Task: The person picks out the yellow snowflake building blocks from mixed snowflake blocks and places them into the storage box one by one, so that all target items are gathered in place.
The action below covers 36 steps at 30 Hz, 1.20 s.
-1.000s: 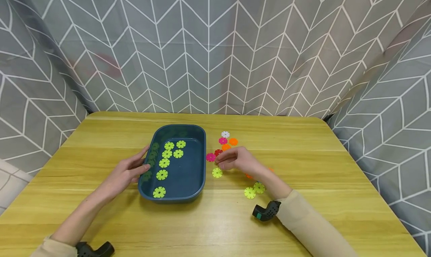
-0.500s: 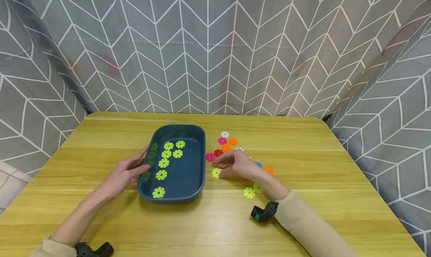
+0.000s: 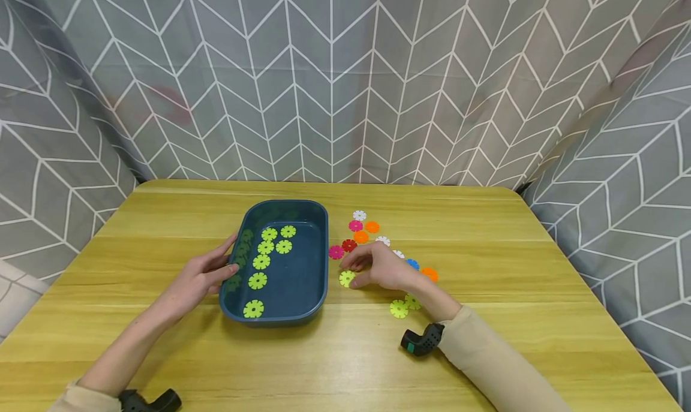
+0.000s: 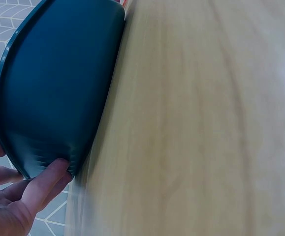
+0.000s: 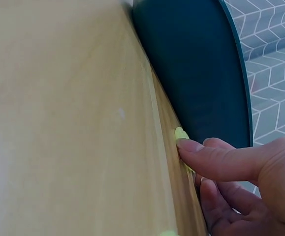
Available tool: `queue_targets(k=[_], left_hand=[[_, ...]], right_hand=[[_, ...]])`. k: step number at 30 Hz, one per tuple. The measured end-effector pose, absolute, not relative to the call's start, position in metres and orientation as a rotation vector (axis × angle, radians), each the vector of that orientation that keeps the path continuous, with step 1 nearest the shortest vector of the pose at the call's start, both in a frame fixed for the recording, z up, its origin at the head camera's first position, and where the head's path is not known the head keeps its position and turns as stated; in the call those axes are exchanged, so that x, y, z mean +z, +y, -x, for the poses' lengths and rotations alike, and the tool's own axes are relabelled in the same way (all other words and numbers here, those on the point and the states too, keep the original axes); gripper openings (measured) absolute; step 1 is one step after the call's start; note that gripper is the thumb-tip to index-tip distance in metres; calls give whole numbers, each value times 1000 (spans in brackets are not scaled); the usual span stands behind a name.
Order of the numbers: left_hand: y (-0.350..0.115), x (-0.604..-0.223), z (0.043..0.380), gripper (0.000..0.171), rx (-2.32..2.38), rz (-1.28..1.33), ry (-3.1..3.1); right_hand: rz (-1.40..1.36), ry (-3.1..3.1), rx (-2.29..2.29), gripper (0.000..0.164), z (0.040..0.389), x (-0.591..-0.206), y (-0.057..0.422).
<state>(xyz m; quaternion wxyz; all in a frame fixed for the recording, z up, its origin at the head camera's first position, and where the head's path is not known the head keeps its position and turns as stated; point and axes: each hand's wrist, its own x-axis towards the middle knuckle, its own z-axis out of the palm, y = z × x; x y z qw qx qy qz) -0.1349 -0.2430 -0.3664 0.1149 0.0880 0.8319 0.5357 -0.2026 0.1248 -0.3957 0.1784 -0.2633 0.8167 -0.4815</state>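
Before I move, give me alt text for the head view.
The right hand is at a yellow-green disc on a wooden table, beside a blue bin that the left hand holds. Similar discs lie inside, other-coloured discs outside.

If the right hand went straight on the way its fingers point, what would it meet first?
Most likely the yellow-green disc at the right hand's thumb; whether it's already gripped is unclear. Beyond it stands the dark blue tray's side wall.

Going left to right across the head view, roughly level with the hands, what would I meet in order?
Left hand → dark blue tub → magenta flower-shaped disc closest to the tub → right hand → blue flower-shaped disc → rightmost orange flower-shaped disc.
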Motion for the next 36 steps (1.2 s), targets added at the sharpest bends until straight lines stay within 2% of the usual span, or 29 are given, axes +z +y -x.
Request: queue_targets(k=[11, 20, 36], left_hand=[[-243, -367, 136, 67, 1601, -269, 2415], [-244, -366, 135, 67, 1579, -250, 2426], [-243, -365, 135, 68, 1571, -250, 2437]], right_hand=[[835, 2338, -1325, 31, 204, -390, 128], [794, 2389, -1230, 25, 205, -384, 133], [789, 2373, -1216, 26, 206, -380, 137]])
